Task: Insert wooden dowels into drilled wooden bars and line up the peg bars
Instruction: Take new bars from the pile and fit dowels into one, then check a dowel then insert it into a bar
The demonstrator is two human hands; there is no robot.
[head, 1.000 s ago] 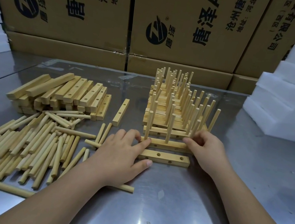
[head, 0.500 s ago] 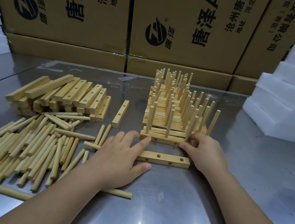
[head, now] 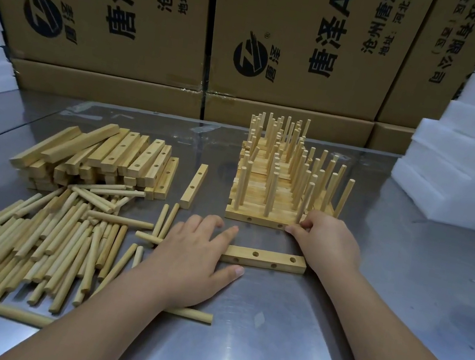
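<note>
A front peg bar point(head: 255, 218) with three upright dowels sits against the row of finished peg bars point(head: 278, 171). My right hand point(head: 324, 243) grips that front bar at its right end, fingers curled beside the last dowel. An empty drilled bar point(head: 270, 260) lies flat nearer to me. On its left end rests my left hand point(head: 195, 254), fingers straight and thumb spread. Loose dowels point(head: 46, 242) lie heaped on the left, and behind them is a stack of empty drilled bars point(head: 108, 155).
A single drilled bar point(head: 194, 185) lies between the stack and the peg bars. One dowel point(head: 194, 315) lies under my left wrist, another point(head: 10, 311) near the front. White foam blocks point(head: 466, 174) stand on the right; cardboard boxes point(head: 283, 46) wall the back of the steel table point(head: 263, 357).
My right hand has pushed the front peg bar away from me until it met the row. My left hand has slipped off the peg bar and stays at the empty bar.
</note>
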